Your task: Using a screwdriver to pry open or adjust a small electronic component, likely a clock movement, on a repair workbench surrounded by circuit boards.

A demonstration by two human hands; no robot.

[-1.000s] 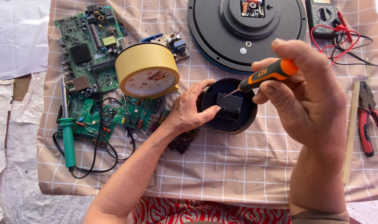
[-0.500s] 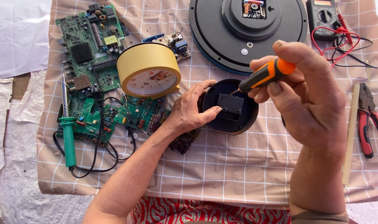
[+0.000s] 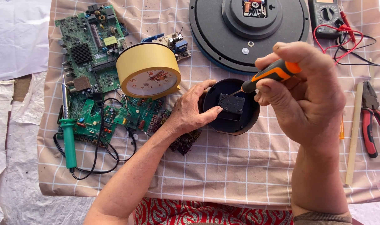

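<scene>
A small round black clock back [image 3: 236, 121] lies face down on the checked cloth, with a dark rectangular movement module [image 3: 231, 104] in its middle. My left hand [image 3: 192, 110] grips the clock's left rim, fingertips touching the module. My right hand [image 3: 307, 100] holds an orange-and-black screwdriver [image 3: 273, 74]. Its thin tip rests on the module's upper left corner.
A yellow round clock [image 3: 148, 71] stands left of my left hand. Green circuit boards [image 3: 92, 41] and a green soldering iron [image 3: 68, 137] lie at the left. A large black clock back [image 3: 248, 33] lies behind; a multimeter [image 3: 325, 16], red pliers [image 3: 371, 121] and a wooden stick [image 3: 353, 133] lie at the right.
My right hand has shifted slightly, bringing the screwdriver tip onto the module's upper left corner. My left hand stays on the clock's rim.
</scene>
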